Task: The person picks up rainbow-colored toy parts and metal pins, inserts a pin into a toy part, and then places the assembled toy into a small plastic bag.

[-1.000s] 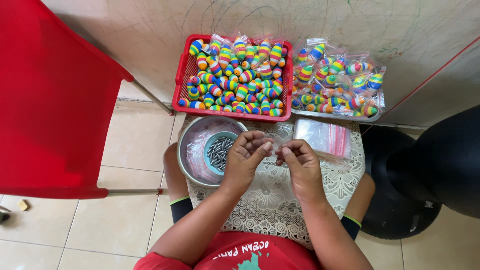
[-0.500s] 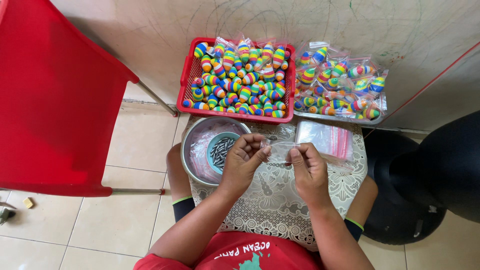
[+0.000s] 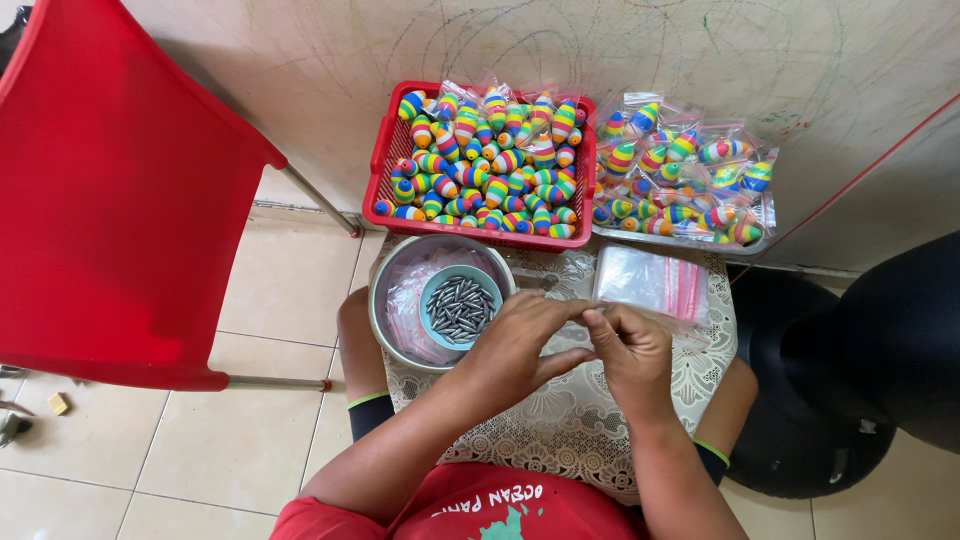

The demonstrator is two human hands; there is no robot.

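With both the left hand [image 3: 520,345] and right hand [image 3: 625,350] pinched fingertip to fingertip around something too small to make out, a slip could, I'd say, drop it onto the lace cloth [image 3: 560,430] just beneath the fingers.

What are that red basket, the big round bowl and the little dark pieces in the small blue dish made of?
Red rectangular basket: moulded plastic, going by its glossy slotted walls. Big round bowl: looks like metal, with a dull grey sheen on the rim. Small dark bullet-shaped pieces in the small blue dish: probably metal, grey with faint glints, though too small to be sure.
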